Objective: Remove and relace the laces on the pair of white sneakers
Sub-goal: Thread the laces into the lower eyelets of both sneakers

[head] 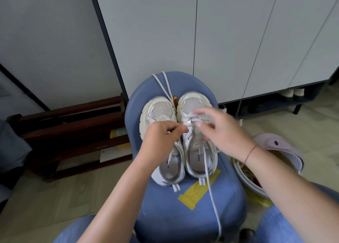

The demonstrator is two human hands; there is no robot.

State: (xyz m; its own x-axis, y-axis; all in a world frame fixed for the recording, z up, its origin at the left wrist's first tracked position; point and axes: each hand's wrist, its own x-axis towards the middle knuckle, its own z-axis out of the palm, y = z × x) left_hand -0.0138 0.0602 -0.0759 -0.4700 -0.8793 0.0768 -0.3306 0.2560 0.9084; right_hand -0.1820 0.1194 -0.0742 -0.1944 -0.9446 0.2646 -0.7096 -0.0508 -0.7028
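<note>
White sneakers (pixel 159 109), toes pointing away; left hand (pixel 163 135) pinches lace (pixel 207 171).

Item 1: right-side sneaker (pixel 192 105), toward the right edge of the blue chair seat (pixel 183 215). Its insole (pixel 197 165) carries "CECE" in dark capitals, running along the shoe's length. A smaller line beside it is too small to read.
Item 2: left-side sneaker (pixel 159 109), toward the seat's left edge. Its insole print starts "C"; the rest is partly hidden by the left forearm (pixel 146 162) and unreadable.

Paired white sneakers (pixel 160 110), laces (pixel 210 185) loose
</note>
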